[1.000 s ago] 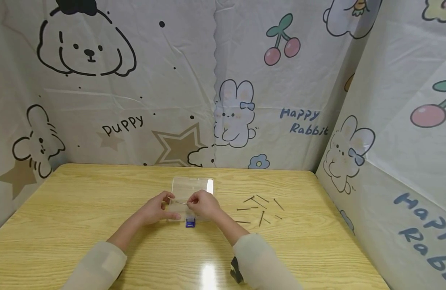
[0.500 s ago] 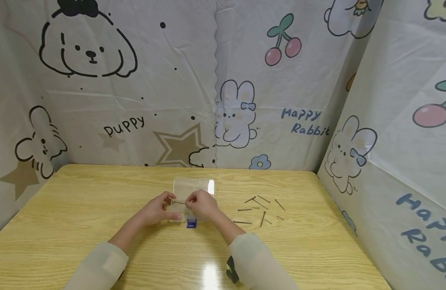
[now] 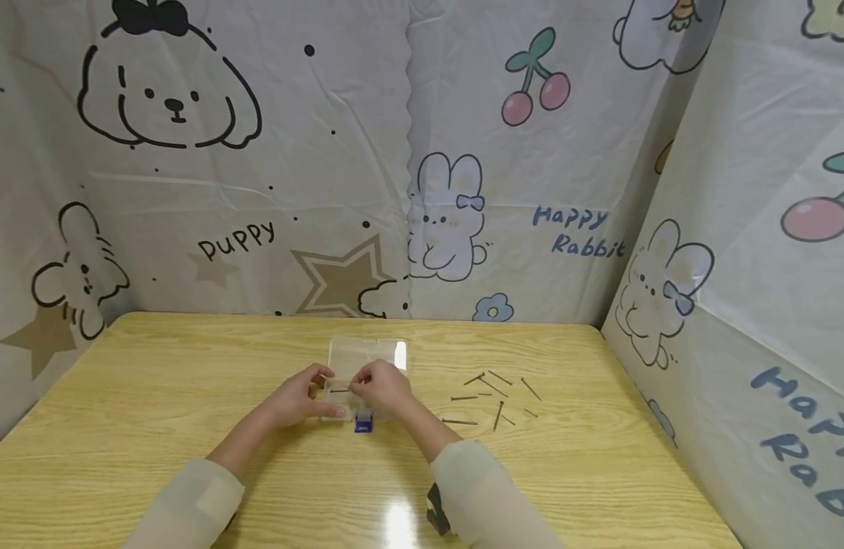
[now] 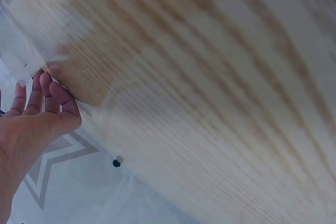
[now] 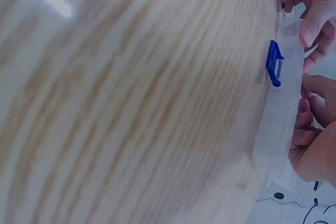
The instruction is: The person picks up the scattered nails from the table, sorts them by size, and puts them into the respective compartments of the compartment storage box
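Observation:
A clear plastic box [image 3: 367, 352] with a blue latch [image 3: 363, 422] stands on the table, its lid raised at the back. My left hand [image 3: 298, 396] grips the box's left side, thumb at the front and fingers behind. Over the box, my right hand [image 3: 385, 386] has thumb and fingertips pinched at the right end of a thin dark nail [image 3: 340, 391], which lies level over the left part of the box. In the right wrist view both hands are at the box wall [image 5: 278, 114], and the nail is hidden there.
Several loose nails [image 3: 499, 416] lie scattered on the wooden table [image 3: 271, 488] right of the box. A patterned cloth [image 3: 325, 175] hangs behind and along the sides. A dark object [image 3: 437, 511] shows beside the right sleeve.
The nail has dropped slightly toward the front of the box and now lies level. The left hand keeps its hold; the right hand has barely shifted.

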Available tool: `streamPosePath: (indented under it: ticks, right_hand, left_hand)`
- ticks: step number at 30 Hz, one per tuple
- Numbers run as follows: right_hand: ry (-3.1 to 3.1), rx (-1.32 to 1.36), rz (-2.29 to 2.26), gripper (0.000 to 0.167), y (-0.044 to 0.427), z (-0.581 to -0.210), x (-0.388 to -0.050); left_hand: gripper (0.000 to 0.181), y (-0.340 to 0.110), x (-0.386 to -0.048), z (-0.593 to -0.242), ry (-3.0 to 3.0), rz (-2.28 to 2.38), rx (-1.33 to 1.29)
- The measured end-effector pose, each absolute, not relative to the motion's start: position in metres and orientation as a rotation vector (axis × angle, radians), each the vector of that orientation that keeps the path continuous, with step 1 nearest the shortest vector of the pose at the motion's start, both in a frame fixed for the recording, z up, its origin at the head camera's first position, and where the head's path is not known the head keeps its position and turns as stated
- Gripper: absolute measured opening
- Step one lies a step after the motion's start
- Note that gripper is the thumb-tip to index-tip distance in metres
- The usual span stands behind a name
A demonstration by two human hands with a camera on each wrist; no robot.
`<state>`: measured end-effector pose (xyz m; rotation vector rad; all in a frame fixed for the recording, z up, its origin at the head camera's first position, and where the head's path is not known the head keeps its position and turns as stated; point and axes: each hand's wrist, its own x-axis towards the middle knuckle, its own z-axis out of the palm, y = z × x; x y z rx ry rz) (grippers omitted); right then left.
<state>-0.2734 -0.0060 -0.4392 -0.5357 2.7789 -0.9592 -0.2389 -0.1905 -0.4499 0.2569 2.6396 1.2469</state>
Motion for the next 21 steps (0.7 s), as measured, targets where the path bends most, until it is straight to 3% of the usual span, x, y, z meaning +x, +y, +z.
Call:
streamPosePath:
  ticks: [21]
  right_hand:
    - [2.708,-0.584,-1.131,0.014,0.028,-0.426,-0.276]
  left_hand:
    - [0.074,-0.187,-0.239,-0.449,2.646,1.203,0.19]
